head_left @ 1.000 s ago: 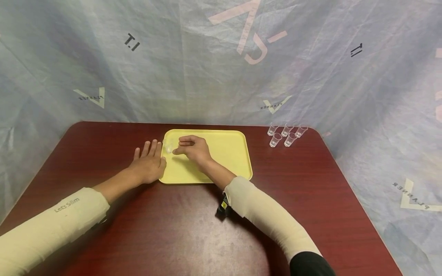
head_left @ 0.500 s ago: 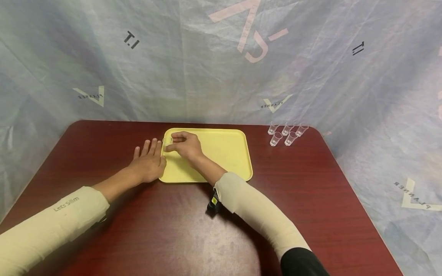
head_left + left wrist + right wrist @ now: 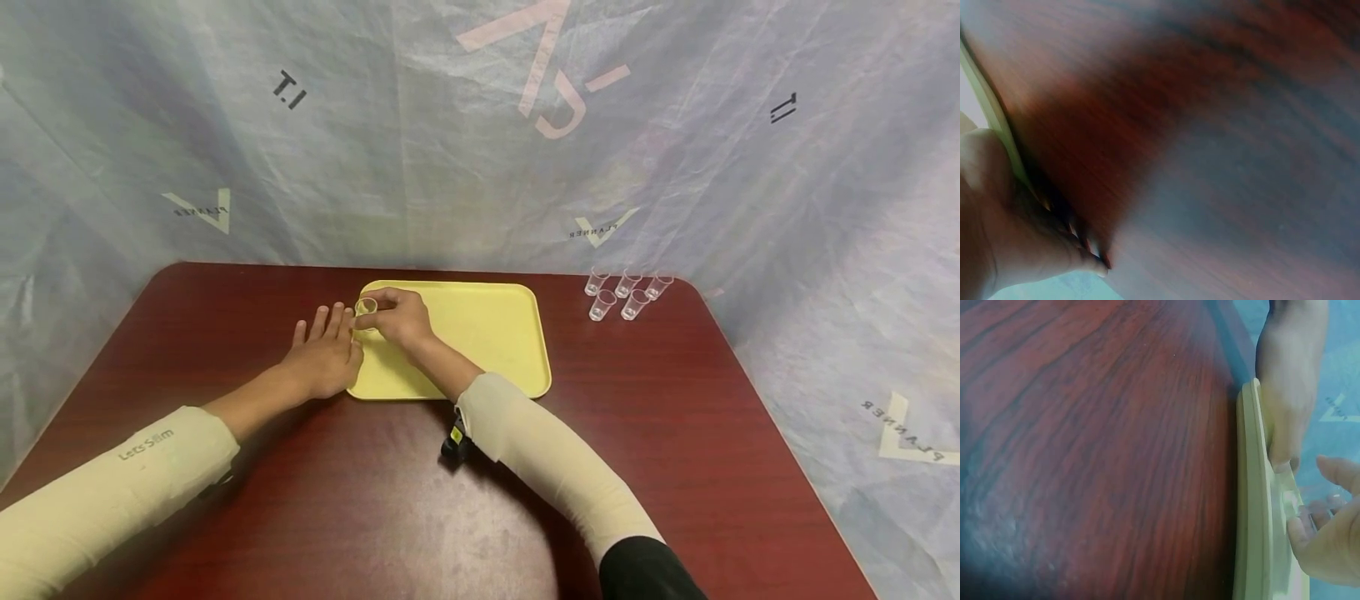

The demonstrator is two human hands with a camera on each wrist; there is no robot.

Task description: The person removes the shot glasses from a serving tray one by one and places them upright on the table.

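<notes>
A yellow tray (image 3: 480, 350) lies on the table. Near its back left corner, a small transparent plastic cup (image 3: 366, 307) sits between the thumb and fingers of my right hand (image 3: 401, 321), which pinches it from the right. In the right wrist view, part of the cup (image 3: 1317, 511) shows between the fingers; the rest is hidden. My left hand (image 3: 321, 358) rests on the table along the tray's left edge, fingers straight and spread, thumb side touching the rim. The left wrist view shows that hand (image 3: 1016, 244) against the tray edge.
Several more transparent cups (image 3: 602, 305) stand in two rows at the table's back right corner. The dark red table (image 3: 420, 500) ends at a hanging sheet (image 3: 405, 167) behind. A wrist camera (image 3: 454, 442) is strapped under my right sleeve.
My right hand has moved left over the tray, and its thumb and fingers have come around the cup at the corner. The left hand has stayed still.
</notes>
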